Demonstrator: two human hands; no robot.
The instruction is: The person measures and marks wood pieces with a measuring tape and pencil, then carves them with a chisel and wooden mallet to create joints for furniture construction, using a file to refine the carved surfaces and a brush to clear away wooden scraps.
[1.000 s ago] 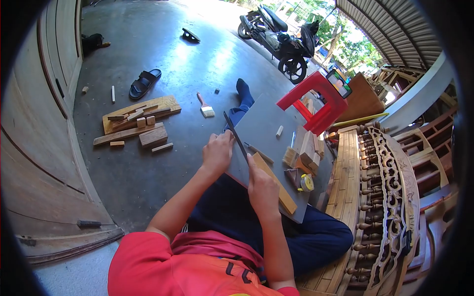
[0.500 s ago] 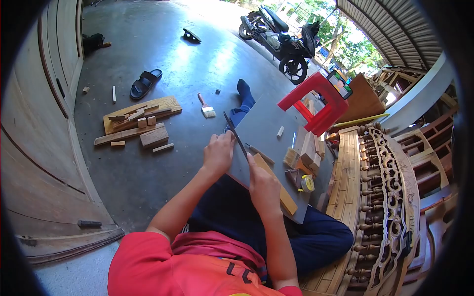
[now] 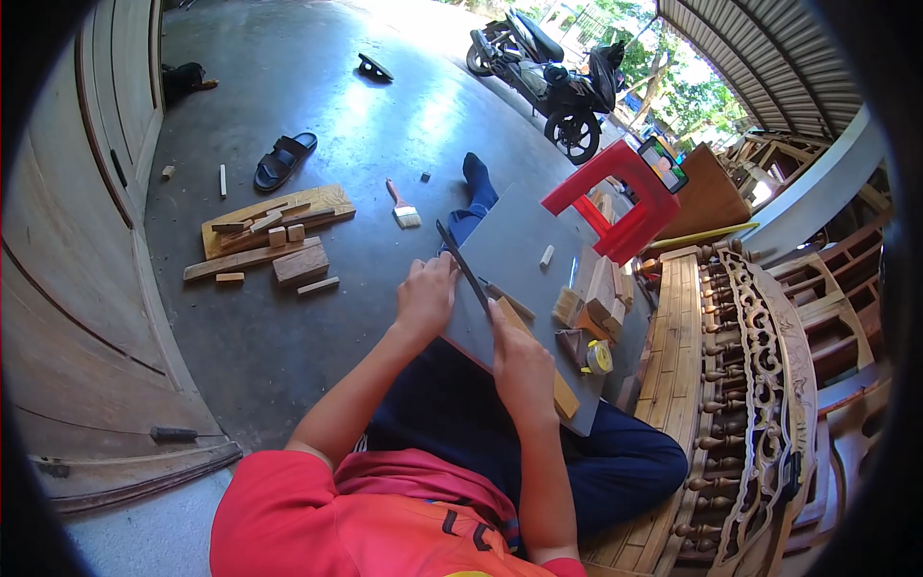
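My right hand is wrapped round the near end of a long dark flat tool, which looks like a file or blade and slants up and to the left. Beside the tool, my left hand is closed at the left edge of the grey board; what its fingers hold is hidden. A light wooden strip lies on the board, partly under my right hand and wrist. Near the tool's lower end lies a thin pencil-like piece.
Right on the board are wood blocks, a brush and a yellow tape measure. Beyond stands a red stool with a phone. Wood pieces, a paintbrush and a sandal lie on the floor.
My right hand has moved slightly down and to the right with the tool. My left hand has stayed almost in place.
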